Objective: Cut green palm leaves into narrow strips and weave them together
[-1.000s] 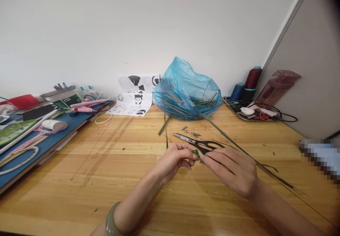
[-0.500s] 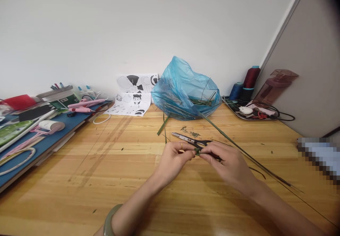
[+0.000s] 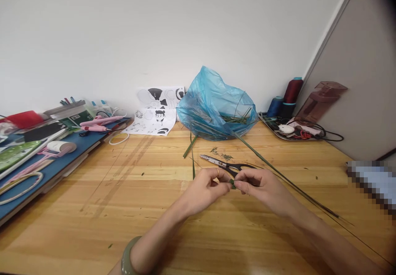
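Note:
Over the wooden table (image 3: 93, 209), my left hand (image 3: 206, 188) and my right hand (image 3: 262, 190) meet fingertip to fingertip. Both pinch a small folded piece of green leaf strip (image 3: 232, 183) between thumb and fingers. My left hand wears a gold ring, and a green bangle sits on that wrist. Black-handled scissors (image 3: 227, 165) lie on the table just beyond my fingers. A long thin green leaf strip (image 3: 287, 180) runs from the blue bag past my right hand toward the right edge.
A blue plastic bag (image 3: 216, 106) holding green leaves stands at the back. Printed drawings (image 3: 154, 112) lean on the wall. A blue board (image 3: 55, 155) with pens and tools fills the left side. Thread spools (image 3: 289, 95) and a metal tray (image 3: 293, 132) sit at the back right.
Both hands stayed in front of the scissors, working the green piece. My right fingers, spread flatter a second ago, have curled into a tighter pinch against my left fingertips.

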Motion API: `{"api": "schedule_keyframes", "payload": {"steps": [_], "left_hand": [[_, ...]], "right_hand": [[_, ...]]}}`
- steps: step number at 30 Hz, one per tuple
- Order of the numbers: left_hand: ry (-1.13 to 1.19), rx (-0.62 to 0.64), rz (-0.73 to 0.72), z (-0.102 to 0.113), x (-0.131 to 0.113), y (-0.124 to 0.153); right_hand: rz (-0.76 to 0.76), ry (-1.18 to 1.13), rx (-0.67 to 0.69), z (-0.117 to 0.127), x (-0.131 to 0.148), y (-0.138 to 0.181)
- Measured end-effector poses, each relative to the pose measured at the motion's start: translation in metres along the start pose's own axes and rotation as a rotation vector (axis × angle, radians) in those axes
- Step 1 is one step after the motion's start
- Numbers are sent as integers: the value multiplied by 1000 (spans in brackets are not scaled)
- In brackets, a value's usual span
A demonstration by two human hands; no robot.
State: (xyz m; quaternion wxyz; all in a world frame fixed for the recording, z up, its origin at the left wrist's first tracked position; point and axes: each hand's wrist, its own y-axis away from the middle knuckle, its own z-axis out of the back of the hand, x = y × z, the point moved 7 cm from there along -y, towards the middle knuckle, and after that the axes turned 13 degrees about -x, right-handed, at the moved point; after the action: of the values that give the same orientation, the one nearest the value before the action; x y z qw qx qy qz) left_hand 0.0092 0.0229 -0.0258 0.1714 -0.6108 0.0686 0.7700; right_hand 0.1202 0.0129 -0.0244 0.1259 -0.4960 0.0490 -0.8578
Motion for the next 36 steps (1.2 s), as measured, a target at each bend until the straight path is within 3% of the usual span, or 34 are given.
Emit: {"api": "schedule_keyframes", "payload": {"steps": [5,10,18,22,29,36], "left_hand": [[-82,-28,-118,-2,-7,1],[10,-72,-32,-2,-2,2],[184,-62,44,-4,2,0],[162,-90,24,-1,-1,-1],[133,-27,68,2,1,-1],[-133,4,-35,-8,9,1]], "right_hand": [[7,5,19,2,2,0],[48,-26,96,-4,4,2],[121,-110,16,-6,15,4],[107,-105,-1,-4,11,3],[77,-19,56,-5,4,2],[473,453,110,-8,16,6]]}}
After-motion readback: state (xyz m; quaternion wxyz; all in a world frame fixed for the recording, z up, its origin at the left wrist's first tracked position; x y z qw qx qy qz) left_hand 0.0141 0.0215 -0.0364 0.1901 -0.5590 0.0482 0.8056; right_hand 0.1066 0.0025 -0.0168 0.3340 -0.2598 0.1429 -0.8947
